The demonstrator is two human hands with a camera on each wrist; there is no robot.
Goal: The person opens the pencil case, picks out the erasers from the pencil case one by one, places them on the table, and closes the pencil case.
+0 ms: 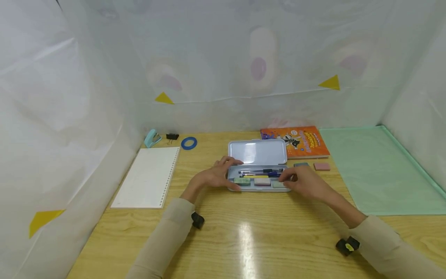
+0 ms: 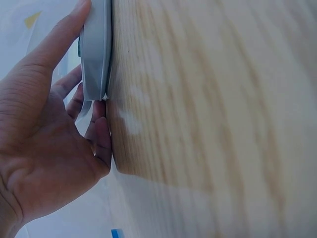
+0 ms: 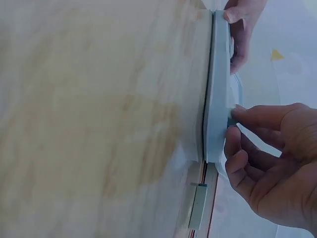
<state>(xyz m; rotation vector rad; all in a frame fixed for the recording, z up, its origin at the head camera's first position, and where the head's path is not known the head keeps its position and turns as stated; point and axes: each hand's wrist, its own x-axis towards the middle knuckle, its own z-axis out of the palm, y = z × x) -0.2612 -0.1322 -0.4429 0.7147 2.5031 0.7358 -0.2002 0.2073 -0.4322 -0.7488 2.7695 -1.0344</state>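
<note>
In the near right corner of the pencil case (image 1: pixel 261 189), I see the right hand (image 1: pixel 306 183) pinching a pale green eraser (image 1: pixel 278 185); the left hand (image 1: pixel 216 175) grips the case's left end. I judge this the seating step (lifting out is possible); next, I'd want a gentle release. Right of the case lies a pink eraser (image 1: pixel 321 166).

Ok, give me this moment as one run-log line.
left hand: holds pencil case at left end | right hand: pinches pale eraser at case's right end | lid: open | also inside: pens, green eraser
</note>
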